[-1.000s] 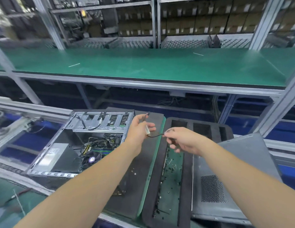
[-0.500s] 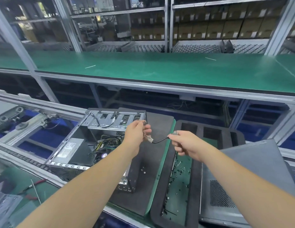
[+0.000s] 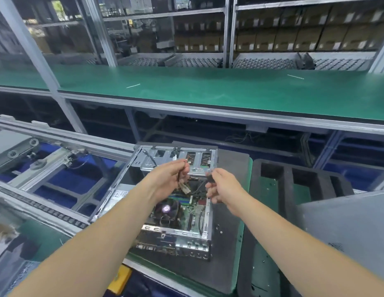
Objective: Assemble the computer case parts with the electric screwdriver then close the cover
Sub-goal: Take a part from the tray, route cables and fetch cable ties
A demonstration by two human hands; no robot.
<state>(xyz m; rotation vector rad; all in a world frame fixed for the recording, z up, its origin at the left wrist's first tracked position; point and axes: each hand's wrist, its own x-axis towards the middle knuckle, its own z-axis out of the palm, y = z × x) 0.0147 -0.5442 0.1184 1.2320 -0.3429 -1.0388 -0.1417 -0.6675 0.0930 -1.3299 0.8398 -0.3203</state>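
Now both hands point(image 3: 168, 181) point(image 3: 222, 187) pinch black cable point(image 3: 200, 188) above open case point(image 3: 205, 213).

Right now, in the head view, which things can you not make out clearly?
- Cable: the left hand and right hand cover its ends, so any socket is unseen.
- Connector: too small to name.
- Cover: cut off by the right edge.
- Screws on the foam tray: too small to count.
- Electric screwdriver: not in view.
- Case: its front is hidden by the forearms.

both hands, left hand point(image 3: 168, 181) and right hand point(image 3: 224, 187), pinch a cable point(image 3: 197, 188) above the open computer case point(image 3: 165, 206)
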